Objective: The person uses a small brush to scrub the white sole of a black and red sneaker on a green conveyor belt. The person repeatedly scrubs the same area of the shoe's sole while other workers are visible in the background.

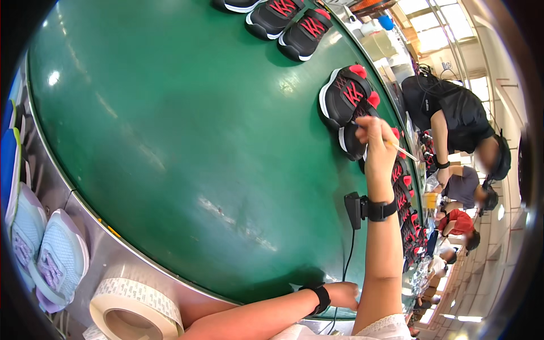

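My right hand (378,148) is raised over the green conveyor belt (187,141) and pinches a thin pale stick (406,152). It hovers at a pair of black shoes with red laces (347,97), partly covering the nearer shoe. A black band with a small box sits on that wrist, and a cable hangs from it. My left hand (343,294) rests at the belt's near edge under my right forearm. Its fingers are mostly hidden, and nothing shows in it.
More black and red shoes (289,22) lie further along the belt and in a row behind my right hand. A roll of white stickers (135,309) and pale lilac shoes (54,260) sit on the metal ledge at lower left. Other workers (453,113) stand along the belt's far side.
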`<state>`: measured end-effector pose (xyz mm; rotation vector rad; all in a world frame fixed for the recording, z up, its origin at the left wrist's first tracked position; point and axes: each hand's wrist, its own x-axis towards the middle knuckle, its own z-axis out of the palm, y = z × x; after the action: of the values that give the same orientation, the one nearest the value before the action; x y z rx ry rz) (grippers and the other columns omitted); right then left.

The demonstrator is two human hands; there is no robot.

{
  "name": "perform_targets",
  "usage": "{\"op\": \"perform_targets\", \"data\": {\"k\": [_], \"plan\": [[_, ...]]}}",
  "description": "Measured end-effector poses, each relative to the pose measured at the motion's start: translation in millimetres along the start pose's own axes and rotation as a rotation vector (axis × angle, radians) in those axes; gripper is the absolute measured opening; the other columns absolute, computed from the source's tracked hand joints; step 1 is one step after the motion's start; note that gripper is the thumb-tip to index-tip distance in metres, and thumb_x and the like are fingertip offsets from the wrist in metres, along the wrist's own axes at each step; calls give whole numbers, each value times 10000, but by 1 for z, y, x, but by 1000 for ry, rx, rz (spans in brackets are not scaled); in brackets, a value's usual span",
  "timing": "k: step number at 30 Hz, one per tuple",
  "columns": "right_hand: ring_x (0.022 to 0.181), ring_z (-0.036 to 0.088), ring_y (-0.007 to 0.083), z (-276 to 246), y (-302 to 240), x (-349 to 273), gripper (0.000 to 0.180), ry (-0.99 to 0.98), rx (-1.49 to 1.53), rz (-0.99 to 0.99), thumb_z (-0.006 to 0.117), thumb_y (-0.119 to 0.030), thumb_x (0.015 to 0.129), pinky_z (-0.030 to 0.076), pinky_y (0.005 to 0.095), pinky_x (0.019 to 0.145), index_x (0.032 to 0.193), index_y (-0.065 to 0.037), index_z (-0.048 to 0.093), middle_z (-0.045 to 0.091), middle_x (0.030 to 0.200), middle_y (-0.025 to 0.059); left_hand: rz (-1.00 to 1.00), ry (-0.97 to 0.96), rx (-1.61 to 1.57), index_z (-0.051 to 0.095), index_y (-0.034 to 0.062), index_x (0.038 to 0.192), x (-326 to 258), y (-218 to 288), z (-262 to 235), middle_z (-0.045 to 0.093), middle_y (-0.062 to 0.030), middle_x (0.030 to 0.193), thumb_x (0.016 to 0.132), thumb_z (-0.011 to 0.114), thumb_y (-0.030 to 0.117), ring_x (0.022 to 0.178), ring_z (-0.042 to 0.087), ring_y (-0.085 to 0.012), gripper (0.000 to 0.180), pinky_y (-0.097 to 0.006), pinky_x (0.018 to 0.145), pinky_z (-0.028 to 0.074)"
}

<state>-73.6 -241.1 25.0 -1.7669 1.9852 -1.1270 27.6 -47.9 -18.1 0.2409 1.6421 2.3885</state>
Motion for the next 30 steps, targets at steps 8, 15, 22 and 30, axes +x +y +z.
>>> {"op": "perform_targets", "data": {"k": [8,15,22,30], "plan": [[608,500,47,11,12,9,141,-96,158,34,629,25,704,399,184,566,659,-32,507,583,691,21,241,51,-390,505,-2,1086,5,-6,3,582,-117,1017,649,625,70,978,524,-222,458,-305,874,384],[593,489,45,8,21,4,148,-78,136,27,621,29,708,394,183,555,653,-30,496,575,673,20,237,54,-364,531,-5,1060,24,-22,13,601,-132,986,624,620,57,948,549,-236,449,-307,836,407],[575,480,44,5,22,-1,153,-80,82,22,609,33,710,389,185,541,648,-33,485,561,647,12,248,71,-320,534,-9,1062,23,-22,12,596,-145,1011,615,629,79,958,549,-235,465,-295,834,408],[599,457,68,0,33,-4,168,-89,106,-48,566,69,673,383,205,577,622,-34,444,512,634,13,202,37,-231,486,28,1103,15,-20,6,537,-86,1015,707,641,229,975,478,-200,471,-306,850,383]]}}
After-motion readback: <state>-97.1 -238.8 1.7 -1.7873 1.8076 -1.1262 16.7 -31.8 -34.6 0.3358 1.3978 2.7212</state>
